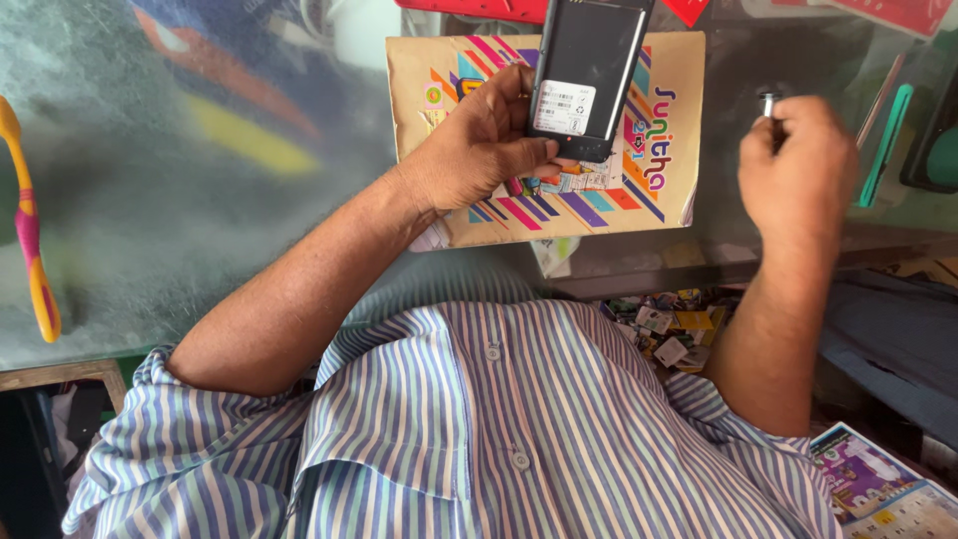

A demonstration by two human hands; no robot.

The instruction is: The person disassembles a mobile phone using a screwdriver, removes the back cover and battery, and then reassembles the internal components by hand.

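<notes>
My left hand (479, 150) grips a black phone (589, 70) by its lower end and holds it back side up, with a white sticker showing on the open back. It hovers over a tan booklet (664, 160) with colourful stripes that lies on the glass counter (200, 200). My right hand (798, 165) is closed around a small metal-tipped tool (769, 100), its silver end poking up above the fingers. That hand is to the right of the phone and apart from it.
A yellow and pink toothbrush (30, 230) lies at the counter's left edge. A teal tool (883, 145) rests at the right. Below the counter, a tray of small cards and parts (669, 324) shows. A printed leaflet (883, 489) lies at the bottom right.
</notes>
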